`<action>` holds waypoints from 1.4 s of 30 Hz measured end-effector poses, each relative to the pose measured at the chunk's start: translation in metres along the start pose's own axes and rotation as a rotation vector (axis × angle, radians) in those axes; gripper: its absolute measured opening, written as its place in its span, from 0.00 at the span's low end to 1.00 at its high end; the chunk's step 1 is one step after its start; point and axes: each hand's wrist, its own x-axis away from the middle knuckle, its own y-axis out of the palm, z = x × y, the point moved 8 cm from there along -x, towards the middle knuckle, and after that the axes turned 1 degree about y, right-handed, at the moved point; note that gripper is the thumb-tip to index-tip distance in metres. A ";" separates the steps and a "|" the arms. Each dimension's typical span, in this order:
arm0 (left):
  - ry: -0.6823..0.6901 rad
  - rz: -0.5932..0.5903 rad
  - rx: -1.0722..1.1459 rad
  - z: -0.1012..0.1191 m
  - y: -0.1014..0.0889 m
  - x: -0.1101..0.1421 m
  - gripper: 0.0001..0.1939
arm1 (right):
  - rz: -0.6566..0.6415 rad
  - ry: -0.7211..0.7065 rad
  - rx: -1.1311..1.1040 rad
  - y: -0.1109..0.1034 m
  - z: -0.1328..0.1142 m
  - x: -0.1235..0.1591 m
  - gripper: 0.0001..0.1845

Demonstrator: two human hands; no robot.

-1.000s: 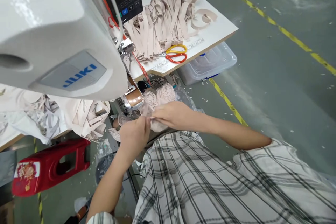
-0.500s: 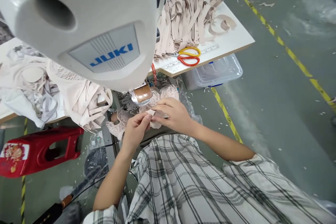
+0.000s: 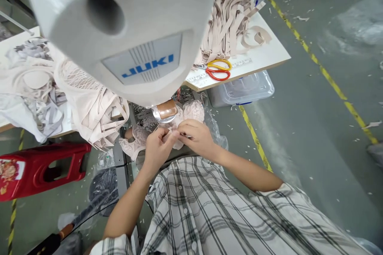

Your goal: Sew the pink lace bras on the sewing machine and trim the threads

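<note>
Best worked gently, with pale fabric (image 3: 171, 129) pinched between both hands (image 3: 157, 147) (image 3: 199, 138) (close together), without tugging lace (image 3: 194, 110) at one o'clock.

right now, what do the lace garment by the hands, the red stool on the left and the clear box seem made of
Lace garment: soft, matte fabric by its folds and patterned surface; fibre unclear.
Red stool: likely moulded plastic, glossy, with smooth rounded edges.
Clear box: probably rigid plastic, being see-through and shiny.
</note>
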 end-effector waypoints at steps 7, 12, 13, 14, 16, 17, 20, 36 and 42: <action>-0.194 -0.073 0.316 -0.035 -0.003 -0.004 0.20 | 0.137 0.165 0.424 -0.094 0.098 -0.057 0.21; -0.243 -0.148 0.455 -0.042 -0.003 -0.004 0.21 | -0.144 0.237 0.794 -0.139 0.156 -0.114 0.23; -0.258 -0.154 0.468 -0.041 -0.002 -0.004 0.22 | -0.186 0.236 0.819 -0.140 0.161 -0.120 0.24; -0.271 -0.151 0.478 -0.039 -0.001 -0.004 0.22 | -0.205 0.229 0.841 -0.141 0.164 -0.124 0.24; -0.294 -0.145 0.504 -0.036 0.002 -0.003 0.23 | -0.221 0.192 0.882 -0.142 0.164 -0.127 0.24; -0.300 -0.142 0.527 -0.034 0.003 -0.003 0.23 | -0.228 0.168 0.900 -0.142 0.163 -0.124 0.24; -0.320 -0.142 0.650 -0.032 0.005 -0.003 0.20 | -0.218 0.186 0.899 -0.145 0.153 -0.100 0.24; -0.311 -0.206 0.604 -0.028 0.007 0.000 0.17 | -0.401 0.150 0.331 -0.046 0.000 0.021 0.20; -0.274 -0.199 0.678 -0.027 0.002 0.001 0.10 | -0.456 0.176 0.254 -0.043 0.006 0.023 0.17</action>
